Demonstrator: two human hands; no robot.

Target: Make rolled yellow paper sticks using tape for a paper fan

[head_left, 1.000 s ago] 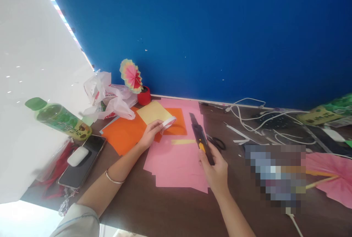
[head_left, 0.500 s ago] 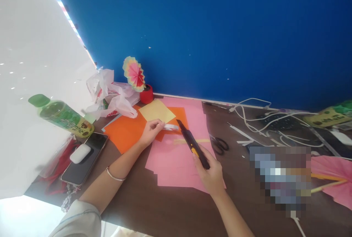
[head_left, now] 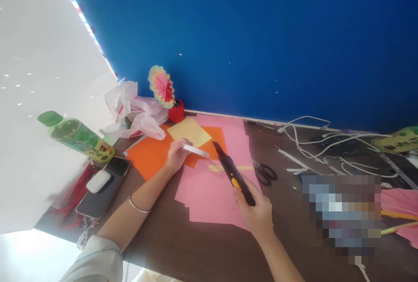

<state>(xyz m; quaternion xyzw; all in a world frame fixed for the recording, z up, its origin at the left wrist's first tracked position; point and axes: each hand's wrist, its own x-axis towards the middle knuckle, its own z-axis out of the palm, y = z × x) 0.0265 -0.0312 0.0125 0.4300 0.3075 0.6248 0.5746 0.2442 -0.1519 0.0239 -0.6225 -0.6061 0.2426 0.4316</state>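
Observation:
My left hand [head_left: 176, 156] is closed, pinching a thin white roll of tape [head_left: 196, 150], seen nearly edge-on above the colored sheets. In my right hand [head_left: 256, 208] is a black utility knife [head_left: 237, 176], my thumb by its yellow slider. Its dark blade points up and left, apart from the tape. Beneath both lie pink paper [head_left: 209, 199], orange paper [head_left: 148, 153] and a yellow square sheet [head_left: 191, 130]. A narrow yellow strip [head_left: 214, 168] rests on the pink paper, passing behind the knife.
Black-handled scissors [head_left: 268, 171] lie right of the paper. Leftward are a green bottle [head_left: 78, 137], a phone [head_left: 107, 186] and a white case [head_left: 98, 181]. A paper rosette [head_left: 162, 86] stands in a red holder [head_left: 176, 111] near plastic bags [head_left: 145, 120]. White cables [head_left: 305, 153] tangle at right.
The tape roll has turned in my left hand, from showing its ring shape to nearly edge-on. The knife stays in my right hand. The view has shifted slightly.

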